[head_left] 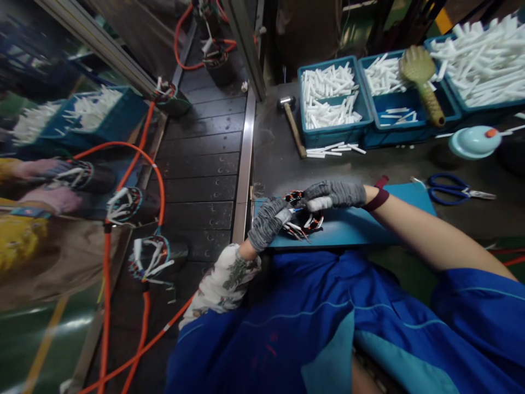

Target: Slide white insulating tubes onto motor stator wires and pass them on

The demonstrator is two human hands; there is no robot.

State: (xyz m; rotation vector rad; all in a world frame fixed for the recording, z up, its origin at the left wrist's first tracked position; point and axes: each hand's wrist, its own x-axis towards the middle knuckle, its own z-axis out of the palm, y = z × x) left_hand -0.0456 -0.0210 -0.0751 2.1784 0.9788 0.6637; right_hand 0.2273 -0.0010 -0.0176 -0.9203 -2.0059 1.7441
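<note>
A motor stator [312,223], its ring of dark windings showing orange lacing and white-sleeved leads, rests on the blue board in front of me. My left hand [268,221], in a grey knitted glove, is closed at the ring's left side, thumb and fingers pinching a wire lead with a small blue-and-white piece [295,209]. From the right, my right hand [334,196], gloved alike, reaches over the ring's far edge. Its fingers are bent together at the same lead, and their tips are partly hidden.
Blue bins [336,131] of white tubes line the back, with a yellowish scoop [420,76] on one. A hammer [292,126], blue scissors [459,189] and a light-blue lidded cup [473,143] lie around. Left, a slatted conveyor [197,186] carries stators with orange cables; a co-worker's gloved hands [53,189] work beyond.
</note>
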